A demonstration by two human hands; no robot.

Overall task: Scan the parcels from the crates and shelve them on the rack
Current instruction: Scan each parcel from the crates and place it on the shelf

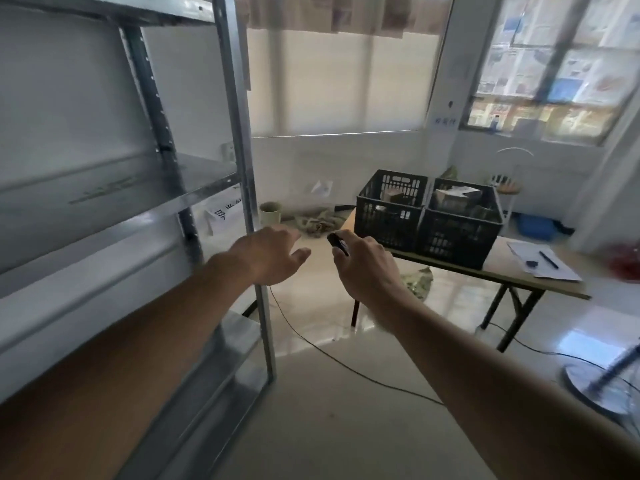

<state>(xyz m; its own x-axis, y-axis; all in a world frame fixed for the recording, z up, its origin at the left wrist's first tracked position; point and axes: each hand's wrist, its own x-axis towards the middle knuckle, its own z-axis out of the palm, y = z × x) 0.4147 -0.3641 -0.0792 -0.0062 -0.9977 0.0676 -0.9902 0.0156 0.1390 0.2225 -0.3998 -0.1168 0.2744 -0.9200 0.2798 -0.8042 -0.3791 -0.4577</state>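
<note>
A grey metal rack (239,140) fills the left of the head view, and the shelves I can see hold no parcels. Two black plastic crates (388,223) (460,237) stand side by side on a folding table (502,268) ahead on the right. Parcels (457,197) show inside them. My left hand (273,254) reaches forward with relaxed, spread fingers, just right of the rack's front post. My right hand (363,268) grips a small black scanner (337,242), held in the air short of the crates.
A sheet of paper with a pen (549,259) lies on the table's right part. A black cable (346,365) runs across the tiled floor. A fan base (599,386) stands at the lower right. Clutter and a cup (269,212) sit on the floor by the far wall.
</note>
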